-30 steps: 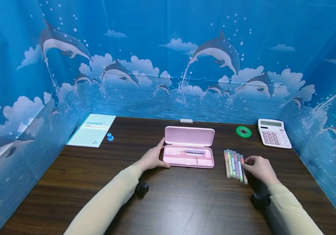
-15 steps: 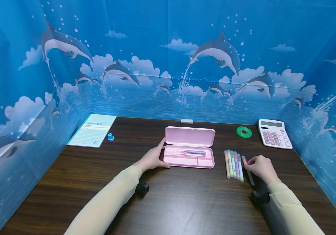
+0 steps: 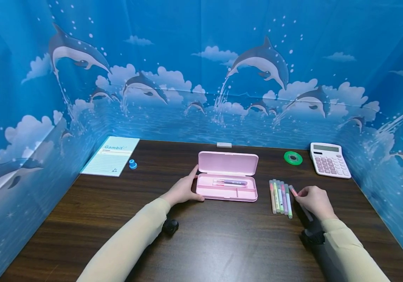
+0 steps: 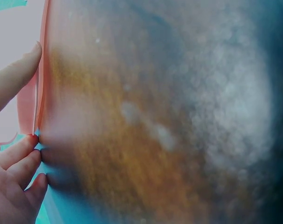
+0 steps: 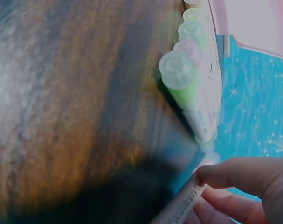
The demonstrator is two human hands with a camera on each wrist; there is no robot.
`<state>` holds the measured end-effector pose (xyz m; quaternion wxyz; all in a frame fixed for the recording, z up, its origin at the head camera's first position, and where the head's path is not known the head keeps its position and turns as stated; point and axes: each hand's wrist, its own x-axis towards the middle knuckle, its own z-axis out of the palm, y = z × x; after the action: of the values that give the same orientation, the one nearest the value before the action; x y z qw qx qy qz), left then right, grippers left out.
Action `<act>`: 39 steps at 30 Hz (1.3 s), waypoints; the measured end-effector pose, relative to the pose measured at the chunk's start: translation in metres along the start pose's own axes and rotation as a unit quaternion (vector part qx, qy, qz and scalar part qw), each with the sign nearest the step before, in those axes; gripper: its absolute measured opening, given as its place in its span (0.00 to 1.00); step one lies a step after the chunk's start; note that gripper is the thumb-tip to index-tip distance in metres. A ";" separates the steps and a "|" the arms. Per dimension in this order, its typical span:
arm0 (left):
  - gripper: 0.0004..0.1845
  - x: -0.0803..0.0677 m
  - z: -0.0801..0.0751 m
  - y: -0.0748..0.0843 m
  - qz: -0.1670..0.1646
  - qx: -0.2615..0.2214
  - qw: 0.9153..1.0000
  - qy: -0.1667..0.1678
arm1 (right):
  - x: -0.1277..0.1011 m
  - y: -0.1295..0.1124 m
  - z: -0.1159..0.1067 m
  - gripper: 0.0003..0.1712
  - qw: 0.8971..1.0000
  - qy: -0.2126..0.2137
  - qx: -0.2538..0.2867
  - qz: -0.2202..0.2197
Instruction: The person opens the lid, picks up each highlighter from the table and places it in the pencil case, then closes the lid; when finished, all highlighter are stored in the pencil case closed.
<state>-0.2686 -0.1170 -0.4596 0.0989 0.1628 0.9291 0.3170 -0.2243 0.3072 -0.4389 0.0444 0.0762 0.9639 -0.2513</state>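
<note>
In the head view an open pink pencil case stands near the table's middle with a few pens in its rear compartment. My left hand holds the case's left end, thumb at the front corner and fingers along the side by the lid. To the right, my right hand pinches a highlighter pen with a reddish band between thumb and fingers. The right wrist view shows this pen tilted, its lower part cut off by the frame. Beside it lies a row of several coloured highlighters.
A calculator and a green ring-shaped roll lie at the back right. Behind the case is a small white block. A notepad and a small blue object are at the back left. A dolphin-printed curtain encloses the table's back and sides.
My right hand has drawn the end highlighter away from the row to the right and tilted it. My left hand and the pencil case have stayed in place.
</note>
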 end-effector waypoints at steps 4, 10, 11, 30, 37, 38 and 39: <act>0.65 0.000 0.000 0.000 0.000 0.000 1.000 -0.001 | 0.000 -0.002 0.000 0.12 1.000 0.020 0.002 -0.010; 0.65 0.000 0.000 0.000 -0.001 0.002 1.000 0.000 | 0.000 -0.009 0.004 0.09 0.997 0.058 -0.006 -0.053; 0.65 0.000 0.000 0.000 -0.001 0.002 1.000 0.000 | 0.000 -0.011 0.005 0.09 0.996 0.063 -0.009 -0.062; 0.64 -0.002 0.002 0.000 0.000 0.004 1.000 -0.001 | 0.020 -0.076 0.022 0.08 0.991 0.029 -0.028 -0.130; 0.65 -0.004 -0.001 0.003 0.000 0.001 1.000 -0.004 | 0.025 -0.102 0.039 0.07 0.986 0.021 -0.025 -0.165; 0.65 -0.004 -0.001 0.003 0.000 0.000 1.000 -0.002 | 0.025 -0.106 0.041 0.07 0.985 0.018 -0.022 -0.170; 0.65 -0.004 -0.002 0.003 -0.002 -0.001 1.000 -0.001 | 0.025 -0.110 0.044 0.07 0.984 0.017 -0.021 -0.175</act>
<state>-0.2650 -0.1169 -0.4561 0.1007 0.1615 0.9291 0.3171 -0.2655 0.1943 -0.4276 -0.0156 -0.0905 0.9680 -0.2335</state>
